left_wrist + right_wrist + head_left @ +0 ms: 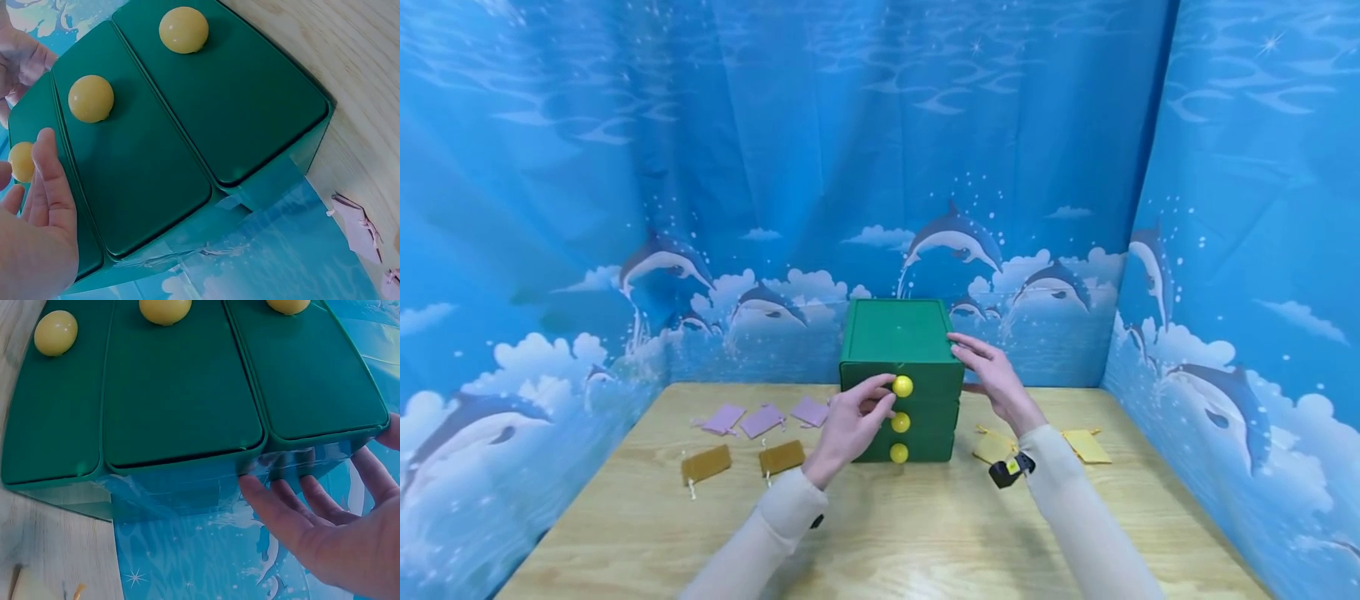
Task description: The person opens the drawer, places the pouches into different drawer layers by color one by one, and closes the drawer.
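A green three-drawer cabinet point(898, 329) stands on the table, a round yellow knob on each drawer front. My left hand point(853, 421) is at the top drawer's yellow knob point(902, 386); in the left wrist view its thumb and fingers point(53, 181) pinch that knob point(22, 161) from two sides. The middle knob point(91, 99) and bottom knob point(184, 30) are untouched. My right hand point(996, 379) steadies the cabinet's right side near the top, its fingers point(275, 506) extended along the side wall. All drawers look closed.
Several small pouches lie about: purple ones point(764, 421) and brown ones point(706, 464) left of the cabinet, yellow ones point(1086, 447) to its right. A blue dolphin-print curtain point(775, 208) hangs behind and beside the wooden table point(887, 533).
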